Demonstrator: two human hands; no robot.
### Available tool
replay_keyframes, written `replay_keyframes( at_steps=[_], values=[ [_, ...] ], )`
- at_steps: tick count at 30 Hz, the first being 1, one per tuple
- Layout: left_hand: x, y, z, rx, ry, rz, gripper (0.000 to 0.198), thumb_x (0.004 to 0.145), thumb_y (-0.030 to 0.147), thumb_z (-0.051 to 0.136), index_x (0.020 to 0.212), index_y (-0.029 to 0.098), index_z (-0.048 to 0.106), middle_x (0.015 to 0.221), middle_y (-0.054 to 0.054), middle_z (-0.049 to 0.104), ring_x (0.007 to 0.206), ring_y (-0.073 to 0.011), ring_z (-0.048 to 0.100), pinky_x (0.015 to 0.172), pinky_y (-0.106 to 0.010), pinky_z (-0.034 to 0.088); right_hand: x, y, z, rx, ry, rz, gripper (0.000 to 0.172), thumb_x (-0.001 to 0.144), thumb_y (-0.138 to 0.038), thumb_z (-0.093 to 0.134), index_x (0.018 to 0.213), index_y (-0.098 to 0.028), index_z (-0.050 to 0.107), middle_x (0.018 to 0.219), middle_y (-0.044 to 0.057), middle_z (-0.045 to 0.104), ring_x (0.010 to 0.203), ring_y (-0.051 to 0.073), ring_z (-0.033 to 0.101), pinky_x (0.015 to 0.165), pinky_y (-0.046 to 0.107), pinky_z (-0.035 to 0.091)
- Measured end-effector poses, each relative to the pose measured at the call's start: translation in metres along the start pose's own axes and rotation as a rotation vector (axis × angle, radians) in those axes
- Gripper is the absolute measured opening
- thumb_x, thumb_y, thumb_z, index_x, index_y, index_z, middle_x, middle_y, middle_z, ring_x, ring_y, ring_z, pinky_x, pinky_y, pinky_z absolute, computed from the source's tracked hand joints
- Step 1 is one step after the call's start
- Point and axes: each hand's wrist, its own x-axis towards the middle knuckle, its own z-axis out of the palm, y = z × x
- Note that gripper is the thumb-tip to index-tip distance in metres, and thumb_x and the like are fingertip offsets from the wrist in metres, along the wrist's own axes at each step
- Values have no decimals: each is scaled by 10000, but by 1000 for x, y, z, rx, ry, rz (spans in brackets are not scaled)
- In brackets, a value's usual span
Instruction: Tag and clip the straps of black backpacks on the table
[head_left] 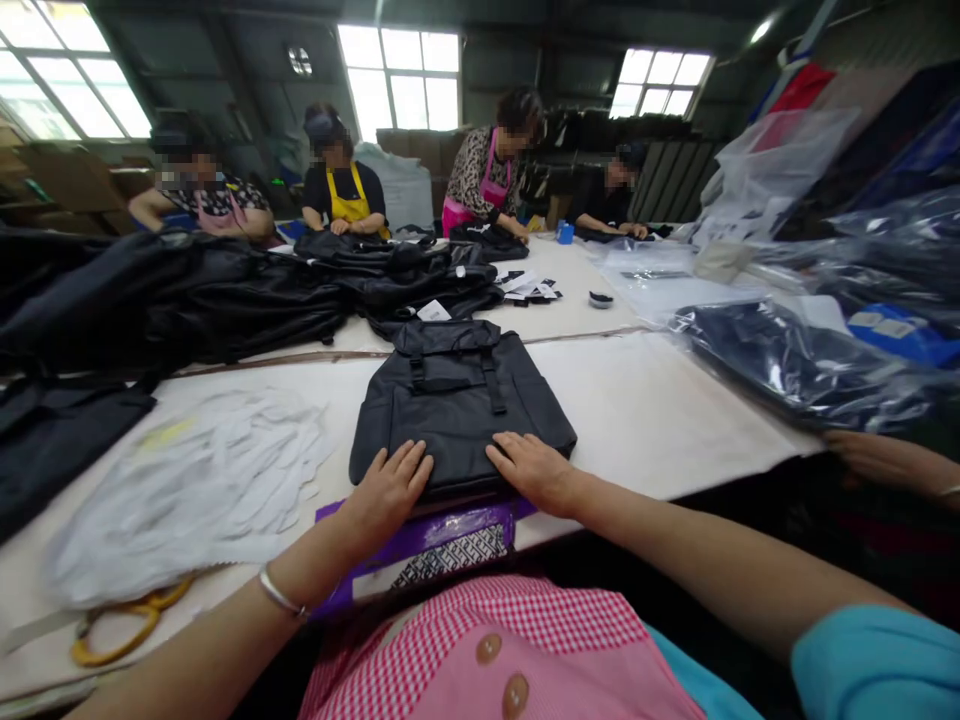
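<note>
A black backpack lies flat on the table in front of me, its flap and buckled straps facing up. My left hand rests on its lower left part, fingers stretched out. On the lower right part lies my right hand, fingers also extended and flat. Neither hand grips the fabric. Under the bag's near edge, purple tape with a patterned strip runs along the table edge.
White cloth pieces lie to the left, beside yellow-handled scissors. Black bags are heaped behind them. Plastic-wrapped goods lie on the right, near another person's hand. Several people stand across the table.
</note>
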Motion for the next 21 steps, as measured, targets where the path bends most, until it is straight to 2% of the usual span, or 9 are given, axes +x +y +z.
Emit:
replay_keyframes(
  at_steps=[4, 7, 10, 13, 16, 18, 21],
  values=[
    [-5, 12, 10, 116, 40, -43, 486, 873, 44, 377, 1325, 155, 516, 1433, -186, 443, 1304, -345, 431, 977, -555, 426, -3, -10, 17, -92, 88, 22, 439, 913, -120, 417, 1351, -102, 445, 1350, 258, 488, 1231, 337, 490, 929, 521, 447],
    [-5, 12, 10, 132, 62, -26, 472, 874, 42, 375, 1308, 142, 533, 1402, -185, 483, 1269, -338, 476, 955, -537, 454, -2, -10, 19, -132, 113, -13, 400, 924, -125, 408, 1316, -92, 484, 1310, 262, 528, 1188, 338, 533, 890, 512, 479],
    [-1, 3, -6, 94, 81, 26, 463, 872, 48, 385, 1302, 132, 535, 1377, -183, 511, 1235, -320, 516, 931, -502, 483, 3, -3, 1, -135, 121, -49, 375, 928, -120, 408, 1286, -89, 517, 1285, 252, 557, 1150, 320, 567, 859, 472, 508],
    [-1, -5, -34, 50, 116, 53, 466, 868, 59, 386, 1304, 135, 533, 1364, -184, 522, 1218, -312, 532, 917, -489, 493, 2, -2, -31, -123, 151, -65, 372, 921, -109, 417, 1272, -86, 536, 1279, 244, 568, 1139, 302, 580, 865, 434, 513],
    [-16, 5, -52, 36, 140, 57, 473, 869, 80, 383, 1313, 157, 527, 1381, -177, 508, 1241, -316, 510, 947, -500, 466, -14, -14, -47, -135, 183, -72, 376, 915, -116, 421, 1271, -100, 542, 1290, 235, 566, 1152, 307, 572, 879, 438, 503],
    [-32, 22, -47, 25, 154, 69, 458, 871, 115, 397, 1302, 175, 539, 1385, -170, 506, 1258, -323, 490, 972, -515, 438, -30, -28, -36, -135, 207, -103, 365, 911, -141, 435, 1255, -126, 556, 1285, 219, 577, 1151, 313, 573, 873, 444, 499],
    [-53, 45, -22, 4, 243, 47, 375, 883, 166, 436, 1215, 209, 604, 1302, -148, 584, 1224, -305, 522, 1007, -500, 402, -51, -43, 0, -134, 319, -167, 311, 898, -167, 458, 1170, -169, 607, 1199, 195, 637, 1112, 334, 597, 826, 458, 505]
  ],
)
